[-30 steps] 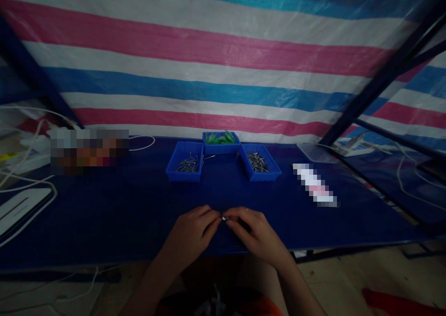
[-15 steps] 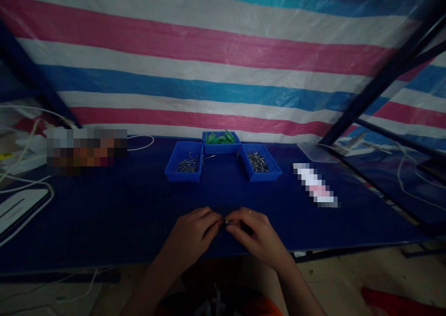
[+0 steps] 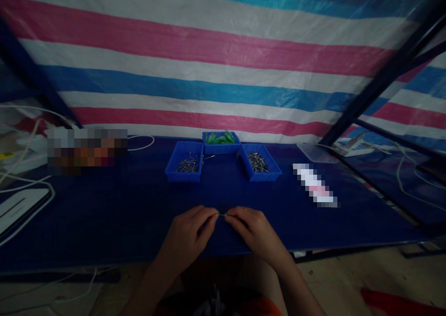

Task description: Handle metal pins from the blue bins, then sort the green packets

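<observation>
Near the table's front edge, my left hand (image 3: 190, 232) and my right hand (image 3: 258, 227) face each other with their fingertips pinched. A thin metal piece (image 3: 222, 214) spans the small gap between them, one end in each pinch; its exact shape is too small to tell. Beyond the hands stand three blue bins. The left bin (image 3: 184, 176) holds several metal screws or nails, the right bin (image 3: 265, 176) holds several short metal pieces, and the back bin (image 3: 221, 148) holds green pieces. One long metal pin (image 3: 209, 157) sticks out beside the left bin.
White cables and a pale flat device (image 3: 22, 207) lie on the left of the blue table (image 3: 104, 213), near a blurred-out patch. At the right are another blurred-out strip, a clear plastic sheet (image 3: 315, 153) and a white object (image 3: 355, 146). A striped tarp (image 3: 223, 55) hangs behind.
Both hands have moved slightly away from me, and the gap between their fingertips is a little wider. More of the thin metal piece shows between them.
</observation>
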`<state>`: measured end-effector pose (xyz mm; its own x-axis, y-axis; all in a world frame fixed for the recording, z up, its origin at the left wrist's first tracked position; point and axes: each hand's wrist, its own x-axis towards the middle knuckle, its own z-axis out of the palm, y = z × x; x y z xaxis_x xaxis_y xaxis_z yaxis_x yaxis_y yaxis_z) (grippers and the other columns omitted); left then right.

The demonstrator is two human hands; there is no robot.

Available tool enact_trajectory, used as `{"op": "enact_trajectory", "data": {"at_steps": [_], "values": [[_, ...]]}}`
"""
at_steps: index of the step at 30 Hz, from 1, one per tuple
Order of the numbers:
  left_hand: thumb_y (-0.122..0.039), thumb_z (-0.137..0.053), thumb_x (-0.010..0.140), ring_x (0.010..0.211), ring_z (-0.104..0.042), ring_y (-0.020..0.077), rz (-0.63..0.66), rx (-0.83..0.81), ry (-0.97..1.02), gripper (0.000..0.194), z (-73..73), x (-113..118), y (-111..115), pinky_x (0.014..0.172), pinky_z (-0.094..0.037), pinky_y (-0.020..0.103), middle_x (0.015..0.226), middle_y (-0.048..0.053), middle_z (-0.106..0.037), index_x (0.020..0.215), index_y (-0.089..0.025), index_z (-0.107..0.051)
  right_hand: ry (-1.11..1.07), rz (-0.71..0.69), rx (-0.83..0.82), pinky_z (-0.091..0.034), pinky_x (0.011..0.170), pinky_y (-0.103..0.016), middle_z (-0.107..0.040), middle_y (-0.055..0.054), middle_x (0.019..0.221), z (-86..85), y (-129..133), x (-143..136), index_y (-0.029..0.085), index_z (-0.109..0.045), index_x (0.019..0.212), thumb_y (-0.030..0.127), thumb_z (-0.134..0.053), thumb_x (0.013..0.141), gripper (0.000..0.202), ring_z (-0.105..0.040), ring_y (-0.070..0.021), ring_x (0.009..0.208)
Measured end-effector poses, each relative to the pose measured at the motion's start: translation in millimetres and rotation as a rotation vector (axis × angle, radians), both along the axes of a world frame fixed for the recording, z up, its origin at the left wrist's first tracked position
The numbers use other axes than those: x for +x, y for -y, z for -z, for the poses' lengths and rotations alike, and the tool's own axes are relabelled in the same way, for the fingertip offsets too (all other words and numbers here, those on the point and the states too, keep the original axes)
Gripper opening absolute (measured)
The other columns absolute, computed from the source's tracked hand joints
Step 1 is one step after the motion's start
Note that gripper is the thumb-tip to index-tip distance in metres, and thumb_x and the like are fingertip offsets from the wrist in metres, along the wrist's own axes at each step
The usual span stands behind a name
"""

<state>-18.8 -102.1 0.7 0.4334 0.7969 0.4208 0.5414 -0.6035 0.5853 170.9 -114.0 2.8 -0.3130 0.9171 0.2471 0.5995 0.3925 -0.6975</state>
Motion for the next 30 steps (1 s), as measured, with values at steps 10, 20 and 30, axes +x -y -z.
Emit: {"op": "enact_trajectory", "data": {"at_steps": [10,20,30], "values": [[-0.022,-0.045,0.088,0.069,-0.060,0.0112,-0.077,-0.001,0.018,0.016,1.1,1.3,-2.6,0.068,-0.046,0.023,0.081,0.000,-0.065,0.090,-0.020,-0.061,-0.016,0.037,-0.010,-0.045,0.073,-0.024,-0.067,0.000,0.085,-2.1,-0.3,-0.5,0.021,-0.061,0.092,0.027,-0.046,0.090,0.016,-0.062,-0.0133,0.079],[-0.023,-0.046,0.087,0.069,-0.059,0.0113,-0.094,-0.041,-0.007,0.016,3.4,3.1,-5.7,0.067,-0.045,0.023,0.081,0.000,-0.065,0.088,-0.021,-0.061,-0.038,0.099,0.010,-0.046,0.066,-0.022,-0.067,0.000,0.077,0.6,-3.6,1.5,0.021,-0.063,0.096,0.029,-0.045,0.090,0.020,-0.062,-0.0126,0.068],[-0.028,-0.045,0.088,0.071,-0.060,0.0127,-0.120,-0.160,-0.069,0.015,-1.3,6.1,-6.1,0.065,-0.043,0.024,0.082,-0.002,-0.065,0.094,-0.022,-0.058,0.231,0.385,0.276,-0.048,0.063,-0.027,-0.069,-0.005,0.082,-9.9,-7.9,51.8,0.018,-0.063,0.096,0.033,-0.043,0.089,0.025,-0.066,-0.0186,0.069]]}}
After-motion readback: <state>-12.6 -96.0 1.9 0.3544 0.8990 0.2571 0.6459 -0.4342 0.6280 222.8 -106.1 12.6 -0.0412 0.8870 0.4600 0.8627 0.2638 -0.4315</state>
